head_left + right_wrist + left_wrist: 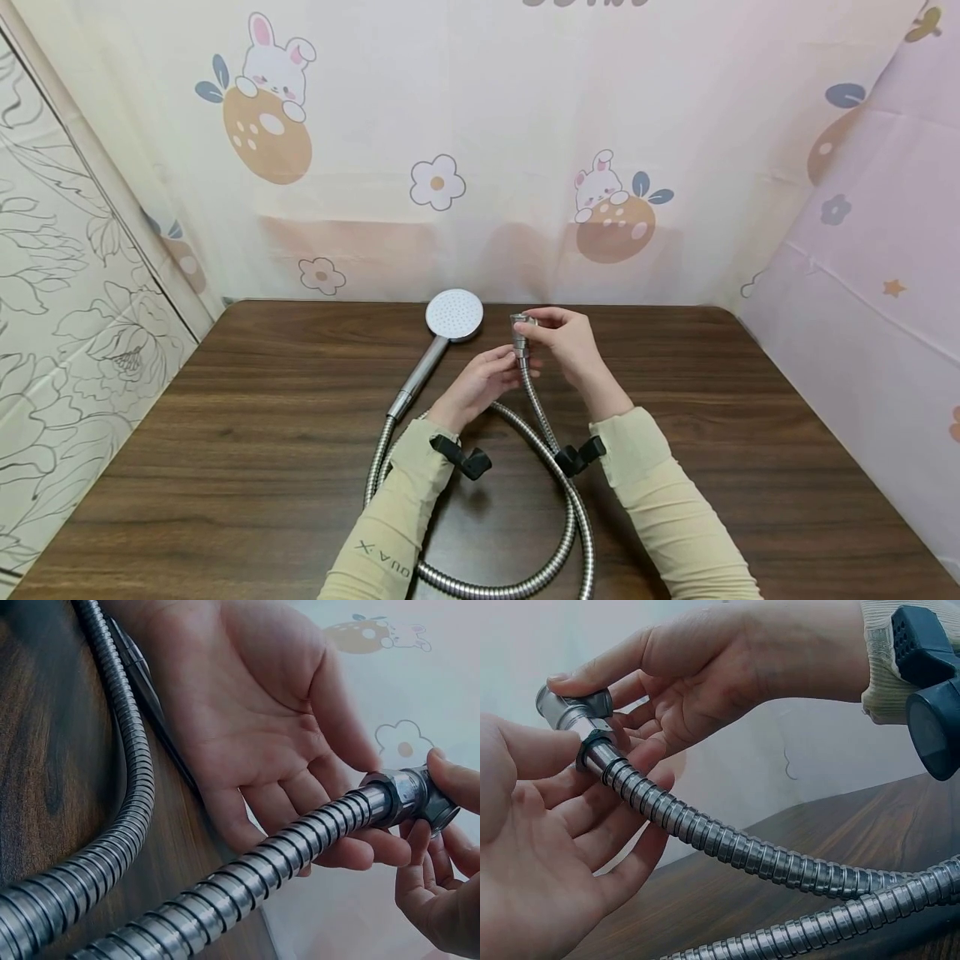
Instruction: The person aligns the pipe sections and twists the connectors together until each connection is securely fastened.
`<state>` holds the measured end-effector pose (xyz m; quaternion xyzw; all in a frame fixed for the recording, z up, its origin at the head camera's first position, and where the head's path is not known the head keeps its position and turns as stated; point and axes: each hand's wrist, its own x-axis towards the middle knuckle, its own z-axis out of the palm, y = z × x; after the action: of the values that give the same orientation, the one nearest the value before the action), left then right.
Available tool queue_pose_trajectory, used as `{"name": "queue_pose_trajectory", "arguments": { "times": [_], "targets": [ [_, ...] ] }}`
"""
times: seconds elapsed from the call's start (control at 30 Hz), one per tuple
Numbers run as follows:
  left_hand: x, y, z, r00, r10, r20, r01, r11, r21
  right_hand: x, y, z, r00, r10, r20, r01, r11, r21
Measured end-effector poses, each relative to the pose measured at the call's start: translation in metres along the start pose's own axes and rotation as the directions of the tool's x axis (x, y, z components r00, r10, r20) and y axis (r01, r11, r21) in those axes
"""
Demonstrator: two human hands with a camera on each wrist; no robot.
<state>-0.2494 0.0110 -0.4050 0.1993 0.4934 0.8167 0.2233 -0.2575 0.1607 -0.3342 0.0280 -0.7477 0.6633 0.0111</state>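
Note:
A short chrome fitting [518,323] with a side outlet tops one end of a ribbed metal shower hose [712,836]. My right hand [572,343] pinches the fitting between thumb and fingers. Just below, the thumb and fingers of my left hand [483,383] hold the hex nut [397,796] at the hose end; in the left wrist view its thumb lies against that nut. Fitting and nut sit together in line, raised over the table. At the hose's other end, a round white-faced shower head [454,314] with a chrome handle lies on the table, left of the hands.
Loops of the hose [585,550] spread over the dark wooden table [225,467] beneath both forearms. A printed curtain [495,108] hangs along the table's back edge. Black camera mounts [467,460] are strapped round both sleeves.

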Motion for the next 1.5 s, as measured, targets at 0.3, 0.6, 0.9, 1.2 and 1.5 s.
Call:
{"name": "queue_pose_trajectory", "arguments": {
  "times": [0.3, 0.6, 0.9, 1.2, 1.5],
  "targets": [
    [-0.0008, -0.0003, 0.0006, 1.000, 0.007, -0.029, -0.008, 0.999, -0.044, 0.0023, 0.0011, -0.0012, 1.000, 0.010, 0.013, -0.010, 1.000, 0.010],
    [-0.0007, -0.0001, 0.0011, 0.999, 0.005, -0.039, -0.007, 0.999, -0.050, 0.0032, 0.0023, -0.0020, 0.999, 0.028, 0.023, -0.028, 0.999, 0.019],
    [0.0005, -0.0007, 0.0009, 0.999, -0.007, -0.048, 0.005, 0.999, -0.049, 0.0036, 0.0040, -0.0021, 0.999, 0.030, 0.019, -0.031, 0.999, 0.023],
    [0.0005, -0.0003, 0.0005, 0.998, -0.005, -0.055, 0.002, 0.999, -0.053, 0.0036, 0.0044, -0.0014, 1.000, 0.023, 0.017, -0.023, 1.000, 0.019],
    [0.0002, -0.0018, 0.0004, 0.998, -0.006, -0.070, 0.002, 0.998, -0.055, 0.0034, 0.0061, -0.0008, 0.999, 0.035, 0.016, -0.035, 0.999, 0.006]
  ]
}}
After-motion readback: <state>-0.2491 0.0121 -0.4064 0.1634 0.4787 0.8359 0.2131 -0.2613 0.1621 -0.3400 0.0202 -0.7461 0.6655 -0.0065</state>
